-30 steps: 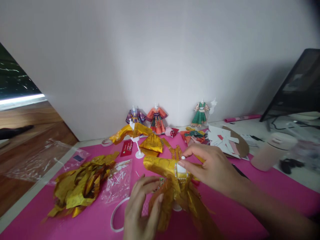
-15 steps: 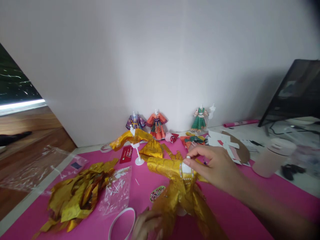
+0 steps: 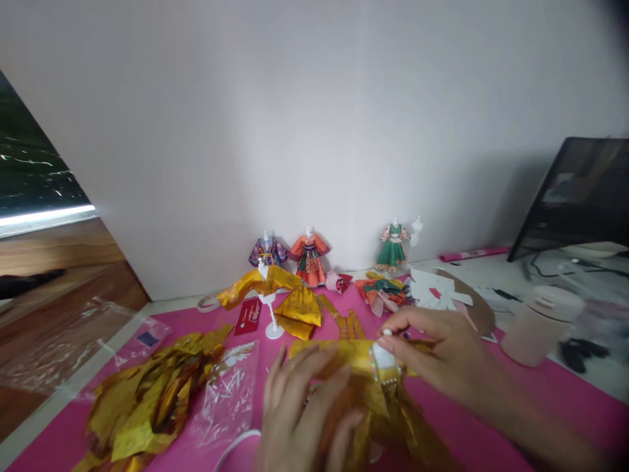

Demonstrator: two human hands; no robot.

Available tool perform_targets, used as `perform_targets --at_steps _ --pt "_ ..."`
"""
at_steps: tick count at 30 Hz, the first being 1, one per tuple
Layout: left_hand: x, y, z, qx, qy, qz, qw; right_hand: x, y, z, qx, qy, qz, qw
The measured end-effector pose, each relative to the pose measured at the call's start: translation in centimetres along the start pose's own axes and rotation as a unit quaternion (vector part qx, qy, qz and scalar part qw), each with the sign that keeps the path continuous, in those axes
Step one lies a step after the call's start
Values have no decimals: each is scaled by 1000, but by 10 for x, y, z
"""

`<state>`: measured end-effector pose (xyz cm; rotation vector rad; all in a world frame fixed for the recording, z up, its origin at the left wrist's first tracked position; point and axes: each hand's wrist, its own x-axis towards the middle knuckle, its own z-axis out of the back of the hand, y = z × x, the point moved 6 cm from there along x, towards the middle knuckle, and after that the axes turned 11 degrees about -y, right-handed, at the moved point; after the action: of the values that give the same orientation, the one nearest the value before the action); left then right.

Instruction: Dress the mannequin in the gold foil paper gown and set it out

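My right hand point(image 3: 432, 351) pinches the neck knob of a small white dress form point(image 3: 386, 357) between thumb and fingertips. The form wears a gold ribbon outfit point(image 3: 383, 413) with long strips hanging down and a string of pearly beads around the neckline. My left hand point(image 3: 304, 410), slightly blurred, reaches over the gold sleeve on the form's left side in view, its fingers spread. That hand covers part of the outfit and the small bead container behind it. A white hoop-like ring point(image 3: 238, 449) lies partly hidden beside my left hand.
A second dress form point(image 3: 274, 328) with gold pieces stands behind. Gold scraps point(image 3: 152, 393) and a clear bag of white sticks point(image 3: 228, 387) lie left. Doll outfits in purple point(image 3: 266, 252), orange point(image 3: 309, 259) and green point(image 3: 392, 249) line the wall. A pink bottle point(image 3: 540, 328) stands right.
My left hand has risen from the table's front edge onto the gold outfit, and its fingers have spread. The dress form has shifted slightly right and lower in view, still pinched by my right hand.
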<state>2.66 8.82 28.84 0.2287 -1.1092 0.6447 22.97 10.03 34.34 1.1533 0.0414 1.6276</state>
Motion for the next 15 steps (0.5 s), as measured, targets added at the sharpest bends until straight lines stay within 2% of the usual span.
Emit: perform_targets --at_steps 2,5,11,15 --pt "19 -5 -8 -10 19 -16 1000 -7 2 -3 10 18 4 1000" --pt "31 -8 -20 -51 53 -7 997 -15 1 -7 23 32 5 999" --pt "26 -9 -32 -130 77 35 988 -27 -4 -11 41 35 -9 999" --pt "23 -9 -38 -134 99 52 985 -32 -5 -11 37 36 5 999"
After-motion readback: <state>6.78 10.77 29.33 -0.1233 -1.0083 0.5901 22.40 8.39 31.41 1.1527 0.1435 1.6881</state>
